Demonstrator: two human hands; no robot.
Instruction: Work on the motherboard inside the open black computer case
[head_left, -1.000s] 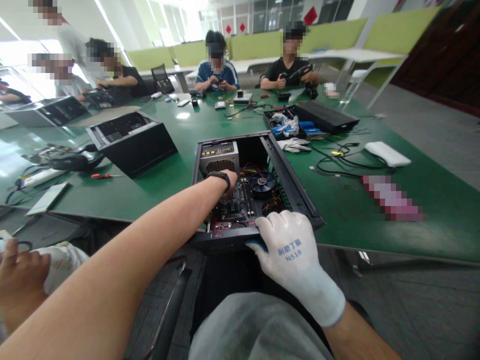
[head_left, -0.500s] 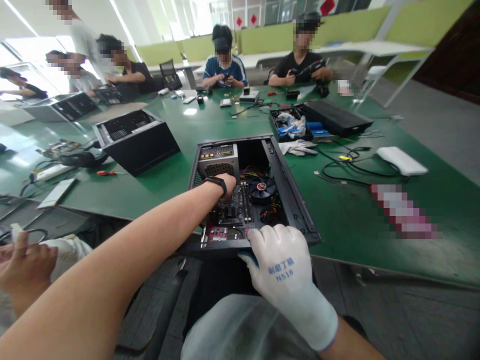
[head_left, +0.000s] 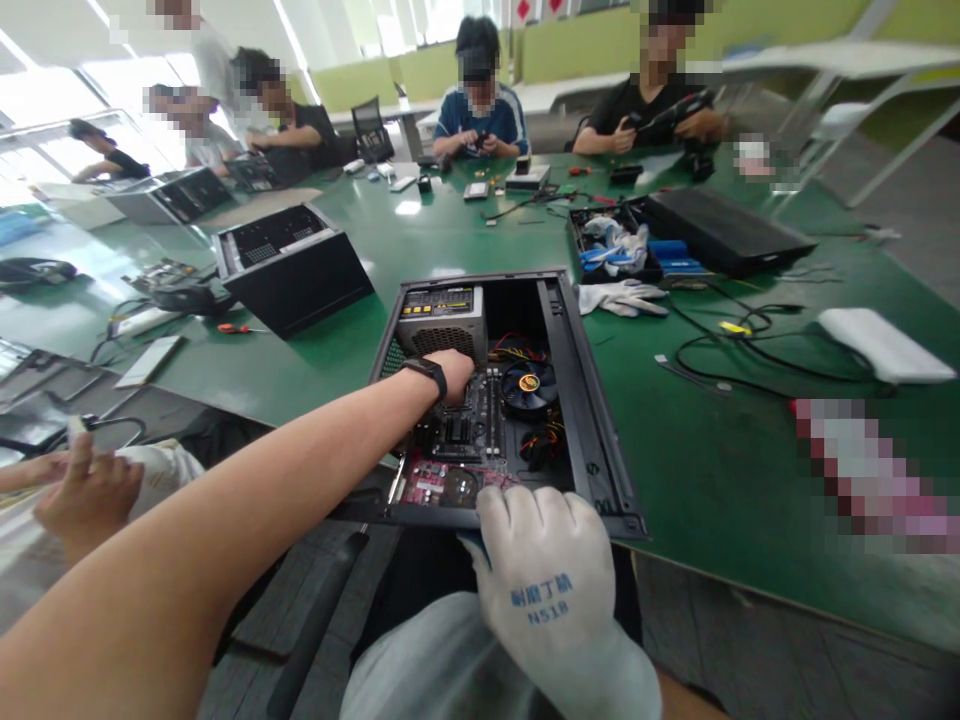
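Note:
An open computer case (head_left: pixel 600 420) lies on its side at the table's near edge. My left hand (head_left: pixel 454 375), bare with a black band at the wrist, reaches inside it over the motherboard (head_left: pixel 469 430). Its fingers are curled downward, and what they hold is hidden. My right hand (head_left: pixel 551 560), in a white glove, is wrapped over the case's near rim. Beyond my left hand sits the power supply (head_left: pixel 442 315). A round fan (head_left: pixel 529 385) is to the right of the board, and a red circuit card (head_left: pixel 427 482) lies near the rim.
Another case (head_left: pixel 300 270) and a screwdriver (head_left: pixel 236 328) lie to the left. Gloves (head_left: pixel 622 297), a box of parts (head_left: pixel 611 250), cables (head_left: pixel 697 340) and a white block (head_left: pixel 885 345) are on the right. A co-worker's hand (head_left: pixel 90 490) is close at left; other people sit across the table.
The view has turned slightly left, and the case's near rim now sits lower in it. Both hands keep about the same places on and in the case.

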